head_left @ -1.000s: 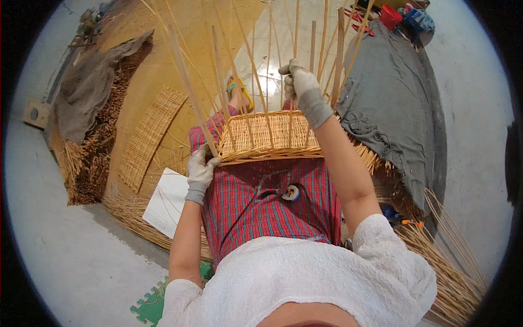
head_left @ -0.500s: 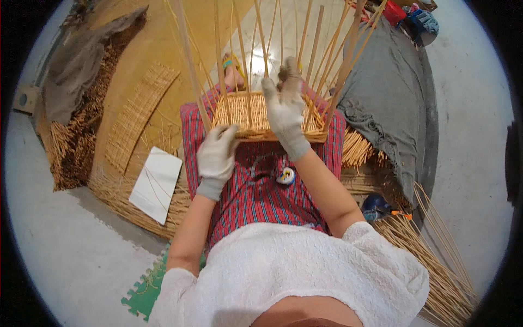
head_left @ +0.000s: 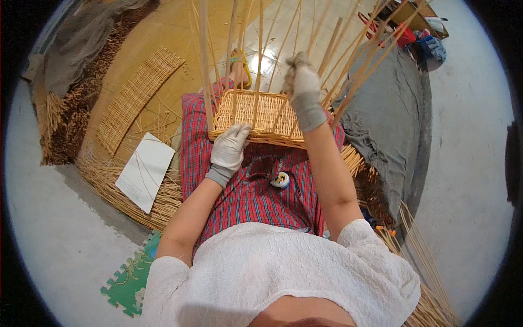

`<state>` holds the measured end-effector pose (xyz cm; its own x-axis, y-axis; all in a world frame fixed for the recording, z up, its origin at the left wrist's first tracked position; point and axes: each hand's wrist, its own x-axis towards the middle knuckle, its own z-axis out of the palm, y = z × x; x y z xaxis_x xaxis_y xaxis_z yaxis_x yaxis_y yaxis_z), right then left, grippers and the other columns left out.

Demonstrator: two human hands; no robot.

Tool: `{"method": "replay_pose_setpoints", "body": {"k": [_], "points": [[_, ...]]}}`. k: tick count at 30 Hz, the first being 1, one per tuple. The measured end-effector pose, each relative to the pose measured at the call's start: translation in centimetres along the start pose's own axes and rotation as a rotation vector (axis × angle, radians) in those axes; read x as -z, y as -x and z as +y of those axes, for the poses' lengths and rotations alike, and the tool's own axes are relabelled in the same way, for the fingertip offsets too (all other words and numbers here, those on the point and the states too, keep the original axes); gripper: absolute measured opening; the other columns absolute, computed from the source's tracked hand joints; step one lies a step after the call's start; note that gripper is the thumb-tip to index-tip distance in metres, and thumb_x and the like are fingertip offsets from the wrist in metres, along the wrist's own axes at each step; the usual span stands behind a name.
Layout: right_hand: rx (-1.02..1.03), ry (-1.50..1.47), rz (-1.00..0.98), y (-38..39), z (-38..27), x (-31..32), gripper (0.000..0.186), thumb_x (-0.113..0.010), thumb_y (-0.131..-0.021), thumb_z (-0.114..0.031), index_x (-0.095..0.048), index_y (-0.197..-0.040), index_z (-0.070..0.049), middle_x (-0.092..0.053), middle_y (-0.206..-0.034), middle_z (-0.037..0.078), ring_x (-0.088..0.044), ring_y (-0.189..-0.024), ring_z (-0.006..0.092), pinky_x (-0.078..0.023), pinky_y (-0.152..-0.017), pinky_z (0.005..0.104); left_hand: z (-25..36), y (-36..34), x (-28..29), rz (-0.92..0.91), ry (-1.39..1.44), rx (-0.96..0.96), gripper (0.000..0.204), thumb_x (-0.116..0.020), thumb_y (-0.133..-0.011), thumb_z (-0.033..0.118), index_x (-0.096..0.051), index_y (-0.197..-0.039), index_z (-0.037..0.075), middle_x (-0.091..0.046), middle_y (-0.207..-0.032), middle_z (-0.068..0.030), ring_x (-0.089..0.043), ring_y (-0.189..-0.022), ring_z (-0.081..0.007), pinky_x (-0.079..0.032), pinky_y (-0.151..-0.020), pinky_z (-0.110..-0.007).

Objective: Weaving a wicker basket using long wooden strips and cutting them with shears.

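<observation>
A half-woven wicker basket (head_left: 256, 109) rests on my lap, with a rectangular woven base and tall bare stakes standing up around it. My left hand (head_left: 230, 146), in a pale work glove, grips the basket's near edge left of its middle, thumb on top. Above the right part of the base is my gloved right hand (head_left: 306, 87), its fingers curled together among the stakes. The glove's fingertips are dark and a little blurred. Whatever strand they pinch cannot be made out. A round white tape measure (head_left: 281, 180) lies on the red plaid cloth (head_left: 261, 204) over my lap.
A woven wicker panel (head_left: 140, 98) and a white board (head_left: 146, 171) lie to the left. Bundled rods sit under a grey cloth (head_left: 389, 120) on the right and a brown-grey cloth (head_left: 81, 46) at far left. A green foam mat (head_left: 128, 283) is at lower left.
My right hand has moved right and slightly up, its fingers going from spread to curled. The left hand stays on the basket's near edge. The whole view has shifted somewhat.
</observation>
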<state>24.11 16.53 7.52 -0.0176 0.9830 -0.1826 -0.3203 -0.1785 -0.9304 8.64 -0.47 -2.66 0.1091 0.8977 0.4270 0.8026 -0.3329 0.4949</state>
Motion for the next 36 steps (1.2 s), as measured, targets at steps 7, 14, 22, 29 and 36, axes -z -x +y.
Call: {"method": "replay_pose_setpoints", "body": {"k": [7,14,22,29,36], "points": [[-0.280,-0.564,0.229,-4.9,1.6,2.9,0.029,-0.046,-0.099,-0.040,-0.053,-0.095,-0.012,-0.031,-0.053,-0.006,-0.026,-0.038,0.0073,-0.019,-0.034,0.0236,0.4,-0.2,-0.7,-0.025,0.126,0.063,0.046,-0.064,-0.073,-0.008,-0.060,-0.117,0.005,-0.062,-0.112,-0.0113,-0.062,-0.099,-0.0303,-0.053,-0.085,-0.036],[-0.074,0.116,0.106,-0.1,2.5,0.9,0.033,-0.045,-0.102,-0.032,-0.049,-0.121,-0.005,-0.060,-0.084,0.004,-0.058,-0.069,0.0138,-0.051,-0.062,0.0283,-0.4,0.1,-1.2,0.041,0.114,0.003,0.061,-0.068,-0.072,-0.005,-0.052,-0.129,0.007,-0.060,-0.120,-0.0117,-0.061,-0.104,-0.0291,-0.052,-0.089,-0.036],[0.113,0.991,-0.313,17.0,5.9,8.2,0.029,-0.064,-0.086,-0.025,-0.065,-0.107,-0.005,-0.065,-0.108,0.015,-0.058,-0.109,0.0348,-0.048,-0.092,0.0433,1.1,0.6,0.5,0.068,0.423,0.186,0.061,-0.069,-0.078,-0.002,-0.047,-0.134,0.012,-0.052,-0.129,-0.0098,-0.062,-0.097,-0.0250,-0.053,-0.082,-0.031],[0.301,1.625,-0.671,20.3,9.7,9.9,0.032,-0.068,-0.081,-0.034,-0.066,-0.102,-0.011,-0.065,-0.098,0.010,-0.061,-0.096,0.0283,-0.049,-0.081,0.0423,2.5,1.3,1.1,-0.060,0.313,0.029,0.017,-0.065,-0.084,0.006,-0.063,-0.100,0.010,-0.061,-0.084,-0.0100,-0.062,-0.081,-0.0290,-0.051,-0.072,-0.037],[0.112,1.706,-0.734,20.1,7.0,9.4,0.026,-0.058,-0.083,-0.023,-0.065,-0.105,-0.011,-0.065,-0.099,0.011,-0.062,-0.095,0.0282,-0.051,-0.078,0.0421,2.3,2.9,-0.5,-0.471,0.143,-0.073,0.011,-0.062,-0.086,0.019,-0.064,-0.096,0.016,-0.061,-0.085,-0.0078,-0.062,-0.080,-0.0293,-0.051,-0.068,-0.040]]}}
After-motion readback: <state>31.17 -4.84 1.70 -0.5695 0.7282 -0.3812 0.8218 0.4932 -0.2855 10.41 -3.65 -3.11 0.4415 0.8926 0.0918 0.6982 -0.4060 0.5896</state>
